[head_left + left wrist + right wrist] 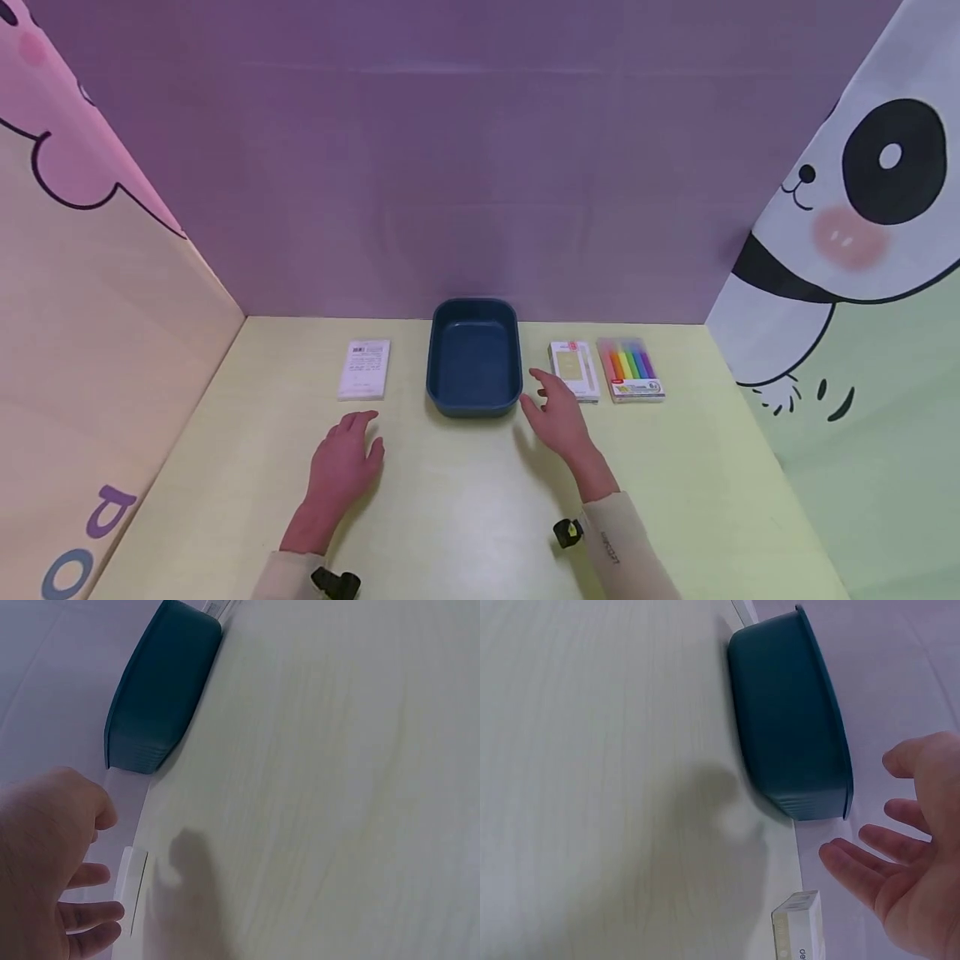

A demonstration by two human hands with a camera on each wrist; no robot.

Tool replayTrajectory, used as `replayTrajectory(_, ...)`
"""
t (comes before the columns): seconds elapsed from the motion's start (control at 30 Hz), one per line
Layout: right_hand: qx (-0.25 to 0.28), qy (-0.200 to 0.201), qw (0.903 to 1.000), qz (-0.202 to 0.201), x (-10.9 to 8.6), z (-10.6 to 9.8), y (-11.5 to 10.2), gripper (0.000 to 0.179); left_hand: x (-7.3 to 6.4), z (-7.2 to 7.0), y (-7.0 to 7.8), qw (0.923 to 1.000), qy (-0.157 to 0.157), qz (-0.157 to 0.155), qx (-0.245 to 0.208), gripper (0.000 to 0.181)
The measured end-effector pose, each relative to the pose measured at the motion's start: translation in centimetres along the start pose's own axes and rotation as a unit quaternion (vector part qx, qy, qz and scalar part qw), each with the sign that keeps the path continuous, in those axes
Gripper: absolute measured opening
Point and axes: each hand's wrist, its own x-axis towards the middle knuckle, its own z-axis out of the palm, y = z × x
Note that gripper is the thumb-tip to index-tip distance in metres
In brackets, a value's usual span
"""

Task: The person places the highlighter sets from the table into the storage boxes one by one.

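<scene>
A dark blue rectangular tray [474, 404] stands against the back of the table, with nothing inside. My left hand [345, 463] hovers over the table just in front of a flat white packet [364, 370], its fingers relaxed and apart from it. My right hand [558, 417] hangs above the table between the tray and a white box with a yellow panel [574, 372]; its fingers are loosely spread and hold nothing. In the right wrist view the hand appears apart from both the tray [791, 720] and the white box [799, 926].
Right of the white box lies a clear case of rainbow-coloured pens [632, 371]. A purple wall [480, 167] closes the back, and panels with cartoon animals flank the pale table [465, 517]. Each sleeve carries a small black device near the wrist.
</scene>
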Motion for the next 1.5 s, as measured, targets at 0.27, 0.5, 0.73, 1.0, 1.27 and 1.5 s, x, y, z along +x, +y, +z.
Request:
replayTrajectory(0.27,0.041,-0.013,0.999,0.009,0.6,0.6,0.9,0.047,0.2,0.1,-0.7,0.9998,-0.011,-0.016,-0.007,0.04)
replayTrajectory(0.5,0.065,-0.029,0.9975,0.0,3.0,0.5,1.1,0.048,1.6,-0.3,-1.6,0.9994,-0.024,-0.026,0.006,0.042)
replayTrajectory(0.73,0.084,-0.038,0.9945,0.05,4.5,0.4,1.7,0.05,2.4,-0.7,-1.7,0.9991,-0.034,-0.026,0.003,0.043)
replayTrajectory(1.0,0.122,-0.051,0.9876,0.084,5.3,1.1,1.9,0.051,3.5,-0.1,-2.3,0.9993,-0.026,-0.028,0.005,0.046)
replayTrajectory(1.27,0.144,-0.07,0.9815,0.105,6.2,1.5,1.8,0.051,5.2,-0.4,-2.3,0.9967,-0.037,-0.071,-0.013,0.053)
replayTrajectory(1.5,0.128,-0.084,0.9828,0.104,6.5,1.5,1.6,0.053,6.6,-0.3,-2.5,0.9932,-0.044,-0.107,-0.014,0.063)
